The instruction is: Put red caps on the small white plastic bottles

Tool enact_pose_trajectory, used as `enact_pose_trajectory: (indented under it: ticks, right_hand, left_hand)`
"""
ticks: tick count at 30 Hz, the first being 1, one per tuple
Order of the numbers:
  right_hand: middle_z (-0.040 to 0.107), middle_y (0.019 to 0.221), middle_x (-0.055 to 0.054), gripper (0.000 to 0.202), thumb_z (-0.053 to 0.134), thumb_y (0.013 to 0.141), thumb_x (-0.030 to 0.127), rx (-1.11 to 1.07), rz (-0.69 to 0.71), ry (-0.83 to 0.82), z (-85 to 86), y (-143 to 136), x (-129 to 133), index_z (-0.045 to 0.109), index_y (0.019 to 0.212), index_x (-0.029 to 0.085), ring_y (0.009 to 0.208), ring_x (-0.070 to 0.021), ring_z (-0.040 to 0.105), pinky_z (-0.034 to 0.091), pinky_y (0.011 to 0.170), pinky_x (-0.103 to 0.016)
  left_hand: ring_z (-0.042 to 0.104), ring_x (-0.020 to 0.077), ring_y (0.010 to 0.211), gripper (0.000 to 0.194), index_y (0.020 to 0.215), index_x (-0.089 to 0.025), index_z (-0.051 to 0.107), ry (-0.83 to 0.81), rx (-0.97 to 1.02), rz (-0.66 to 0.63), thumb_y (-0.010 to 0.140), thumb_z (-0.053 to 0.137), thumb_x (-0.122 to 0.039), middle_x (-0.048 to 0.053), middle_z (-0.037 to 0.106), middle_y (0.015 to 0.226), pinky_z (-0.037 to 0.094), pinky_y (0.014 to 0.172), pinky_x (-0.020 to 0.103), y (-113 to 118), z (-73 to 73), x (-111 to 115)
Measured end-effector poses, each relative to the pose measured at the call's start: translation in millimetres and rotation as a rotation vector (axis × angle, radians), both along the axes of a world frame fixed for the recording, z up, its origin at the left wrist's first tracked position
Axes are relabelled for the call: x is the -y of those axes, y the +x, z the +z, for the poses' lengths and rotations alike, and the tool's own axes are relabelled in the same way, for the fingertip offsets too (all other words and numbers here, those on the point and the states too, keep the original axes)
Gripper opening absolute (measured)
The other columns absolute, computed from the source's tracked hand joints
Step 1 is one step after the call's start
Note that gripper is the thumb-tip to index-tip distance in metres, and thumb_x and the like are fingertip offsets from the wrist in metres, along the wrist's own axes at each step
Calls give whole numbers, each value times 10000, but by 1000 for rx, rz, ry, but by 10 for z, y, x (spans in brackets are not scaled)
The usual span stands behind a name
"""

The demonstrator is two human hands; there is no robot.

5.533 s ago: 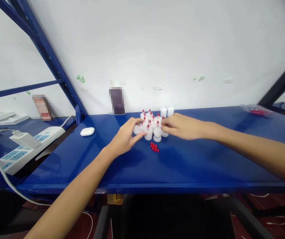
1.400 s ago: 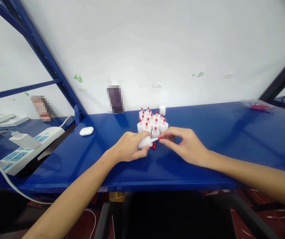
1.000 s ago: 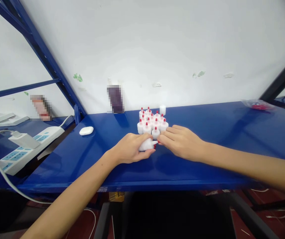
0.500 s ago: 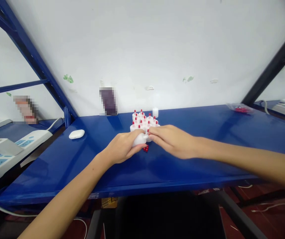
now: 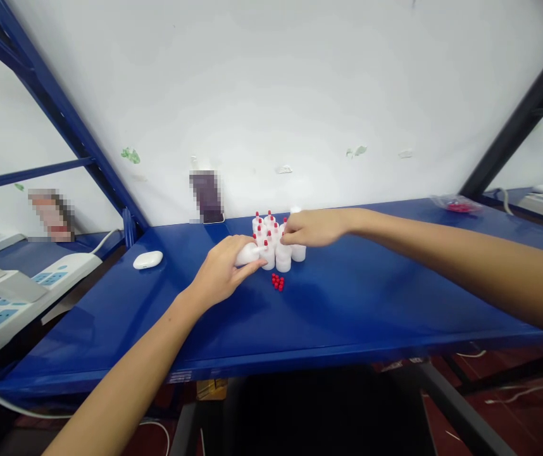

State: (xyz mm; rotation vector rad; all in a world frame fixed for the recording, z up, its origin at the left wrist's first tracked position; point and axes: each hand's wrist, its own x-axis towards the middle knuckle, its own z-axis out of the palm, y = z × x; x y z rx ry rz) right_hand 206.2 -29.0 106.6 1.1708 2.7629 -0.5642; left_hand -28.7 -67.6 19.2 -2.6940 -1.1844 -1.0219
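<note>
My left hand (image 5: pixel 219 269) is closed round a small white squeeze bottle (image 5: pixel 247 254), tilted with its bare nozzle pointing right. Just right of it, a cluster of white bottles (image 5: pixel 283 258) stands upright on the blue table (image 5: pixel 347 304), many with red tips. Over the right side of this cluster is my right hand (image 5: pixel 314 227), its fingers pinched together among the bottle tops. What lies between those fingertips is hidden. Several loose red caps (image 5: pixel 278 282) lie in front of the bottles.
A white earbud case (image 5: pixel 148 259) lies left of my left hand. A blurred-out phone (image 5: pixel 207 196) leans on the wall. At the far right is a clear bag with red pieces (image 5: pixel 459 204). Power strips (image 5: pixel 29 304) sit beyond the left frame post.
Both hands were together at the bottle's nozzle. My left hand has drawn left with the bottle, while my right hand has moved away from it, back over the standing bottles.
</note>
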Motion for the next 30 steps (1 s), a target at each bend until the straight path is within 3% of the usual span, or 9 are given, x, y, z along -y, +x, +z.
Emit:
enact_pose_trajectory:
  ticks: [5,12,16,21,26,30]
  right_hand:
    - [591,629,-19,262,467,878,274,97,-40,44,-18,-108,-1,572,668,157,581,-138,498,346,584,-268]
    - [622,622,-61,265,466,912,244,119,-83,279,-145,-129,58,631,736,134,504,-136,499,308,511,-277]
    - [621,630,-70,259,498,913,265,45,-101,371,-276,-55,91,638,733,142,520,-144,508,300,506,-276]
    - [634,643,-64,297,493,926,372,-33,-225,503,-435,63,298,651,772,172,552,-175,534,281,546,-290]
    - [610,601,7,163,515,918,256,-197,-32,529,-739,199,557,646,867,175,560,-140,528,357,768,-343]
    - [667,800,-39,194,493,926,209,-251,29,448,-981,252,564,639,1044,158,654,-152,590,382,644,-277]
  left_hand:
    - [602,218,851,389,1117,-201,568,-89,-86,-5,942,524,-545,53,655,985,440,761,320,0,3,4]
    - [593,211,796,411,1110,-188,547,-225,-259,-120,978,430,-559,58,642,926,424,713,300,44,5,63]
    - [600,200,756,378,1092,-188,540,-287,-242,-148,984,440,-536,50,651,902,406,672,278,79,-13,79]
    - [594,178,710,332,1054,-196,562,-345,-160,-154,976,485,-509,18,659,847,387,632,256,102,1,88]
    - [601,183,744,350,1052,-196,577,-303,-188,-133,959,507,-527,26,660,884,398,654,260,83,-3,77]
    - [610,192,797,360,1066,-196,584,-280,-213,-135,955,512,-531,36,662,922,418,692,267,68,-24,67]
